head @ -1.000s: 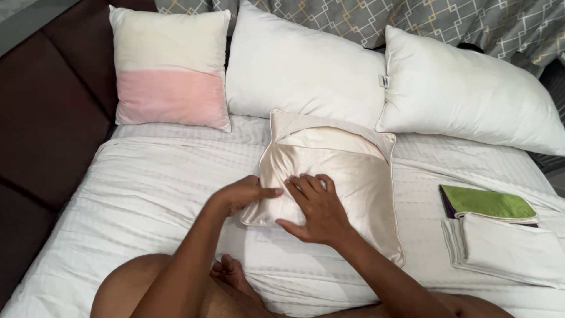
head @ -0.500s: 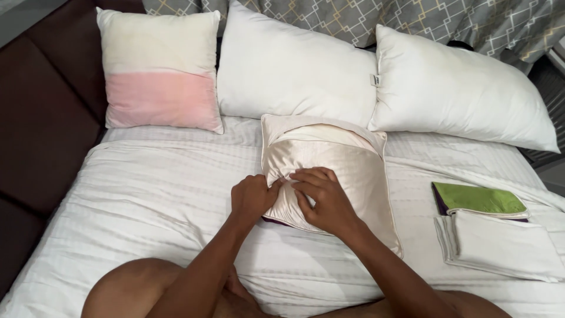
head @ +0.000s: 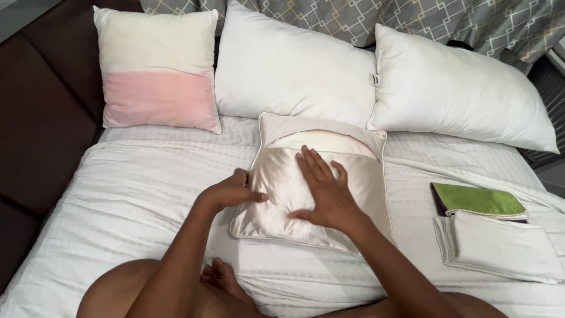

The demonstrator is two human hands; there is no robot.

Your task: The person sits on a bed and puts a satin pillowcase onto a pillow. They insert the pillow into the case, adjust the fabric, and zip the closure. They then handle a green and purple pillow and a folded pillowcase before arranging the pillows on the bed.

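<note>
A small cushion in a shiny cream satin cover (head: 353, 176) lies flat in the middle of the white bed (head: 129, 194). The cover's flap at the far end gapes and shows the white insert. My right hand (head: 322, 191) lies flat on top of the cushion, fingers spread and pointing away from me. My left hand (head: 232, 191) grips the cushion's left edge, thumb on top of the satin. My knees and one foot show at the bottom of the view.
Against the grey patterned headboard lean a white-and-pink cushion (head: 158, 70) and two large white pillows (head: 294, 65) (head: 459, 88). A folded green cover (head: 479, 201) and a folded white cover (head: 500, 247) lie at the right. A dark padded wall runs along the left.
My right hand has opened from bunching the cover near the corner to lying flat on the cushion. The left hand has shifted to the left edge. The cushion now lies smoother.
</note>
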